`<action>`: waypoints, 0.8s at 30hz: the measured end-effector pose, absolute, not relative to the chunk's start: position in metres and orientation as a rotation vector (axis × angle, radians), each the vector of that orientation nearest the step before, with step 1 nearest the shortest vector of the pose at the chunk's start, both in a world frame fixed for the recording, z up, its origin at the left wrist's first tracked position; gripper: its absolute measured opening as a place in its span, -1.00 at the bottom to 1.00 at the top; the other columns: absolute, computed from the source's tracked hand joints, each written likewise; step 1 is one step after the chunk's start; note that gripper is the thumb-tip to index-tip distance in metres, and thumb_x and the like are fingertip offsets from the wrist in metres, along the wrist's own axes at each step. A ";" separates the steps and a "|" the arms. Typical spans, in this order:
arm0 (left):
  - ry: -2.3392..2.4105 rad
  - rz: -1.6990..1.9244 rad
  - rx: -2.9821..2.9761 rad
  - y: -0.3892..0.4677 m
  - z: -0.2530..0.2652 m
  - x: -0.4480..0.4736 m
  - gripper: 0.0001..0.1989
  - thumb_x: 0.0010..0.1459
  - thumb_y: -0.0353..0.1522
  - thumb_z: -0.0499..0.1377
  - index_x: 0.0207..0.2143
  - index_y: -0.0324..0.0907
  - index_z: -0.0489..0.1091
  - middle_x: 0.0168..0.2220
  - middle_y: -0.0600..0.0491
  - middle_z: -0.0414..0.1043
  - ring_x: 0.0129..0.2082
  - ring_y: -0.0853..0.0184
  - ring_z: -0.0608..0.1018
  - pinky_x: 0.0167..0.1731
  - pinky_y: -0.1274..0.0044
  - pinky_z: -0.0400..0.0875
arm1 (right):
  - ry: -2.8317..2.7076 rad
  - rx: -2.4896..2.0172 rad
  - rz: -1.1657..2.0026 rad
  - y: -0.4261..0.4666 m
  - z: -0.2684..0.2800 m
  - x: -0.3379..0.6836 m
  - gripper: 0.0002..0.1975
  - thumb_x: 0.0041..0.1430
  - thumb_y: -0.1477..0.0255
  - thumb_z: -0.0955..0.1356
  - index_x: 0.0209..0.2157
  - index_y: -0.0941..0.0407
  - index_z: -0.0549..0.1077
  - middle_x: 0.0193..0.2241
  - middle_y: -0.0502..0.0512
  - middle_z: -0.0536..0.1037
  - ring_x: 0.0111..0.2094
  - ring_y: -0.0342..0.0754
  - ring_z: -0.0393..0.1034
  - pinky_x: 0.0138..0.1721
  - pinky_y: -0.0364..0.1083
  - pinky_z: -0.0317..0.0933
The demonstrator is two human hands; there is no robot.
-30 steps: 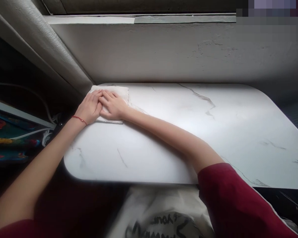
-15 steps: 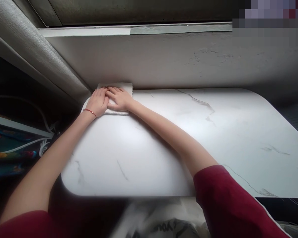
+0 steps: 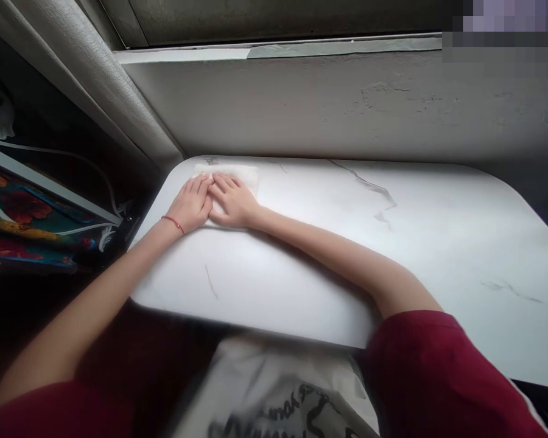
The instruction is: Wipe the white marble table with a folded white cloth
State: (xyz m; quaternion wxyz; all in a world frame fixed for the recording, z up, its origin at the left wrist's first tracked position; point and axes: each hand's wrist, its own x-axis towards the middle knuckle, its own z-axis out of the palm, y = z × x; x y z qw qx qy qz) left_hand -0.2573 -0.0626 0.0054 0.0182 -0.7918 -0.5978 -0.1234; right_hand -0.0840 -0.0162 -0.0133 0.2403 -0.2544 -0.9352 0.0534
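Observation:
A white cloth (image 3: 249, 174) lies flat near the far left corner of a white marbled tabletop (image 3: 292, 292). Pressed flat on the cloth is my left hand (image 3: 193, 202), fingers stretched out, with a thin red cord round the wrist. My right hand (image 3: 232, 201) lies flat beside it with fingers spread, and the two hands touch. Much of the cloth's front part is hidden beneath them.
Behind the table runs a grey wall (image 3: 301, 109) with a ledge above. A pale curtain (image 3: 137, 91) hangs at the left, near colourful flowered fabric (image 3: 22, 213). Below the front edge is a pale printed bag-like thing (image 3: 265, 383).
Both hands and the cloth have come a little towards me, away from the wall. A strip of bare tabletop now shows behind the cloth. The camera view has also shifted.

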 end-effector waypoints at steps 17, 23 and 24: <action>-1.737 -0.333 -2.392 -0.215 0.004 -0.148 -0.29 0.31 -0.42 -0.09 0.47 -0.12 -0.21 0.39 -0.23 0.12 0.40 -0.02 0.21 0.33 0.03 0.18 | -2.548 -0.510 0.124 -0.145 -0.006 0.027 -0.33 0.27 0.20 0.26 0.18 0.49 0.34 0.26 0.63 0.32 0.29 0.42 0.22 0.32 0.30 0.08; -1.689 -0.339 -2.390 -0.170 0.000 -0.141 -0.33 0.33 -0.41 -0.10 0.45 -0.16 -0.17 0.37 -0.26 0.13 0.39 -0.04 0.21 0.33 0.05 0.15 | -2.561 -0.492 0.073 -0.101 -0.010 0.033 -0.38 0.24 0.21 0.26 0.11 0.46 0.36 0.22 0.69 0.34 0.25 0.48 0.25 0.23 0.42 0.07; -1.687 -0.339 -2.390 -0.159 -0.001 -0.140 -0.35 0.33 -0.40 -0.10 0.44 -0.18 -0.15 0.36 -0.27 0.14 0.39 -0.04 0.22 0.33 0.05 0.15 | -2.571 -0.494 0.064 -0.091 -0.011 0.035 -0.39 0.25 0.22 0.25 0.10 0.47 0.36 0.22 0.71 0.33 0.24 0.48 0.25 0.23 0.42 0.08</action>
